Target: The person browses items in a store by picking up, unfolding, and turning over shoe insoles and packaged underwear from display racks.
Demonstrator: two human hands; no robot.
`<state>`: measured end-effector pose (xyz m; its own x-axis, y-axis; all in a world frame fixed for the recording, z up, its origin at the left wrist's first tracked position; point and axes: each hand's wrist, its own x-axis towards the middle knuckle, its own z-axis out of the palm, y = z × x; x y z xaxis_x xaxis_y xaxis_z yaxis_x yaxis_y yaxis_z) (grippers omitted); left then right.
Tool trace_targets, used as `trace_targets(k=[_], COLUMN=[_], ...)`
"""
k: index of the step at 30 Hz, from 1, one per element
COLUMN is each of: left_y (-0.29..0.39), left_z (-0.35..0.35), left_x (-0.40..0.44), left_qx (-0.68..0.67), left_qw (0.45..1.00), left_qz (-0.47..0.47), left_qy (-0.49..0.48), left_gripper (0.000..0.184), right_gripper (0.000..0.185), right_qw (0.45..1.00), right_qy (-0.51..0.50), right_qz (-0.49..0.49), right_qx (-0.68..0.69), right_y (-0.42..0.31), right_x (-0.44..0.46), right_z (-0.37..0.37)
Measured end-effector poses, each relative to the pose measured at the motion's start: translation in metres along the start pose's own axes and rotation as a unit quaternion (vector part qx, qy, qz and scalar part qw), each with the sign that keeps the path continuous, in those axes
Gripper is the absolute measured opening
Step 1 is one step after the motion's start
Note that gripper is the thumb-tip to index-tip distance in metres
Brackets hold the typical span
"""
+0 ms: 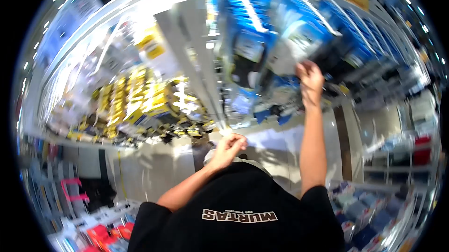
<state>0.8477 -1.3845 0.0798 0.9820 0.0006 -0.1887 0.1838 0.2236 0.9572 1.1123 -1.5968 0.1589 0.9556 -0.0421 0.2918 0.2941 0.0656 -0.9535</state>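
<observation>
My right hand [310,82] is raised to the rack, its fingers closed at the lower edge of a pale hanging pack [287,58] with a blue and white card. Blur hides what the pack contains. Beside it hangs a row of blue-carded packs [245,46], the front one with dark contents. Low in front of my body, my left hand [229,148] has its fingers curled together. Whether anything small is between them cannot be made out. A pale upright post [196,55] stands just beyond that hand.
Yellow-carded packs [140,95] hang in rows left of the post. More blue-carded packs [351,32] hang at right on metal hooks. Bins of folded goods [369,210] stand at lower right, and red items [103,235] at lower left. Pale floor tiles [276,151] lie below.
</observation>
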Motion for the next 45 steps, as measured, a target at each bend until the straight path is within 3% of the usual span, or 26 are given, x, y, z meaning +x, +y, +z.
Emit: trace_targets(k=[2, 3, 5, 8, 11, 18, 28, 32, 36, 39, 41, 43, 45], left_y=[0.001, 0.003, -0.004, -0.005, -0.014, 0.002, 0.0, 0.009, 0.029, 0.054, 0.06, 0.065, 0.085], left_z=[-0.003, -0.004, -0.005, -0.006, -0.007, -0.009, 0.003, 0.008, 0.02, 0.03, 0.037, 0.044, 0.042], left_x=[-0.004, -0.005, -0.005, -0.006, -0.005, -0.009, 0.003, 0.008, 0.013, 0.017, 0.019, 0.02, 0.011], left_qx=[0.008, 0.016, 0.0, -0.007, -0.003, 0.008, -0.021, -0.03, -0.041, 0.018, 0.061, 0.09, 0.046], left_qw=[1.0, 1.0, 1.0, 1.0, 1.0, 1.0, 0.999, 0.998, 0.994, 0.992, 0.985, 0.967, 0.98], left_qz=[0.012, 0.006, -0.019, -0.022, 0.009, -0.021, -0.023, -0.017, 0.0, 0.041, 0.109, 0.209, -0.002], left_qy=[-0.002, 0.002, 0.0, -0.002, 0.006, 0.017, -0.023, -0.055, -0.097, -0.119, -0.121, -0.111, -0.192], left_gripper=[0.023, 0.022, 0.021, 0.023, 0.029, 0.026, 0.024, 0.023, 0.024, 0.029, 0.036, 0.045, 0.056], right_gripper=[0.034, 0.037, 0.037, 0.028, 0.02, 0.012, 0.028, 0.041, 0.035, 0.038, 0.037, 0.038, 0.037], right_qw=[0.998, 1.0, 0.999, 0.998, 0.998, 0.995, 0.986, 0.974, 0.967, 0.974, 0.944, 0.881, 0.83], right_qy=[0.014, -0.002, -0.02, -0.054, -0.028, -0.005, -0.061, -0.033, -0.126, -0.126, -0.203, -0.277, -0.315], right_qz=[-0.002, 0.0, 0.003, -0.04, -0.053, -0.035, -0.039, -0.052, 0.04, 0.088, 0.165, 0.294, 0.386], right_qx=[-0.065, -0.001, -0.031, -0.018, 0.021, 0.095, 0.151, 0.217, 0.219, 0.167, 0.2, 0.248, 0.252], right_y=[0.015, 0.027, 0.03, 0.009, -0.004, -0.022, -0.069, -0.075, -0.071, 0.009, 0.001, -0.011, 0.002], right_x=[0.004, 0.005, 0.007, 0.008, 0.012, -0.009, -0.048, -0.062, -0.084, -0.119, -0.155, -0.184, -0.209], right_z=[-0.004, -0.009, -0.016, -0.007, 0.001, -0.016, -0.064, -0.081, -0.073, -0.063, -0.031, -0.015, -0.014])
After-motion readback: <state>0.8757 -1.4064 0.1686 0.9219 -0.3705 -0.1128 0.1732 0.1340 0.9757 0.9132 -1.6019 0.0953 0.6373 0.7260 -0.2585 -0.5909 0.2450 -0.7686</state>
